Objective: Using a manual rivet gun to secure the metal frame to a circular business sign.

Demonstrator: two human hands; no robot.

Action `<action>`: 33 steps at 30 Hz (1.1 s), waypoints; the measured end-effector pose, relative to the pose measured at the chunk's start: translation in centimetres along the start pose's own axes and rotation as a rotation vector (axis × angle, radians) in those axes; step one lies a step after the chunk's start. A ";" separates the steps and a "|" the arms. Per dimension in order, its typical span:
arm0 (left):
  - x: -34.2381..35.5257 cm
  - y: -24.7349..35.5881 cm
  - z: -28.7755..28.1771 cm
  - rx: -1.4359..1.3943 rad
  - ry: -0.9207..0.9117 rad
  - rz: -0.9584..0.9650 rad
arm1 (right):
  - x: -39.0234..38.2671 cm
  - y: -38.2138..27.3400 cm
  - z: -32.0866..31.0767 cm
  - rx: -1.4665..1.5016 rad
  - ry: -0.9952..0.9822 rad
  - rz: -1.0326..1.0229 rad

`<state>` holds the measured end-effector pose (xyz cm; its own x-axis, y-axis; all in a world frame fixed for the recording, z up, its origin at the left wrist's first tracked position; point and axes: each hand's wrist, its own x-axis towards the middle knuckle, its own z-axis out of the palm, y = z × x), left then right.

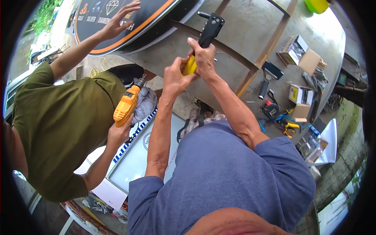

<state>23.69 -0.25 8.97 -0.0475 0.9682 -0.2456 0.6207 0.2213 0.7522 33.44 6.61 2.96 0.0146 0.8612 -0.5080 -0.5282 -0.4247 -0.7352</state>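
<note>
Both my hands grip a hand riveter (206, 36) with a black head and yellow handles. My right hand (203, 55) wraps its upper handle, and my left hand (174, 76) squeezes the yellow lower end. The tool's head presses against a rusty metal frame bar (219, 49) behind a large grey panel (243, 23). To my left, a person in an olive shirt (58, 121) holds a yellow power drill (127, 103) in one hand and steadies a round black sign (129, 19) with the other hand (117, 21).
On the ground to the right lie cardboard boxes (301, 102), a second black riveter (268, 76), a tape measure (270, 109) and yellow-handled pliers (288, 127). A white panel (137, 156) lies below my arms. A green container (316, 4) sits at the top right.
</note>
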 end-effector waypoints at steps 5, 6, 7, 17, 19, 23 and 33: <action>-5.6 0.2 3.0 -0.655 -0.533 -0.183 | -9.2 -4.0 -7.5 -0.268 0.090 0.025; -6.6 0.0 3.9 -0.713 -0.601 -0.186 | -11.2 -4.9 -8.6 -0.340 0.079 0.046; -7.6 -0.4 5.0 -0.770 -0.670 -0.189 | -12.9 -5.3 -9.6 -0.352 0.068 0.023; -15.6 -1.0 11.7 -0.716 -1.080 -0.038 | -24.0 -10.2 -19.1 -0.684 0.251 -0.161; -16.5 -1.8 12.5 -0.695 -1.086 -0.043 | -24.4 -11.5 -19.8 -0.707 0.275 -0.174; -18.5 -0.9 12.4 -0.692 -1.075 -0.096 | -19.7 -14.5 -24.9 -0.874 0.165 -0.092; -17.3 2.0 13.9 -0.732 -0.865 -0.074 | -20.9 -19.3 -27.7 -0.926 -0.051 0.096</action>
<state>36.63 -18.21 6.22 0.6674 0.6075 -0.4307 0.0184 0.5647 0.8251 66.81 -10.91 15.30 -0.0431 0.8130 -0.5806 0.3626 -0.5288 -0.7674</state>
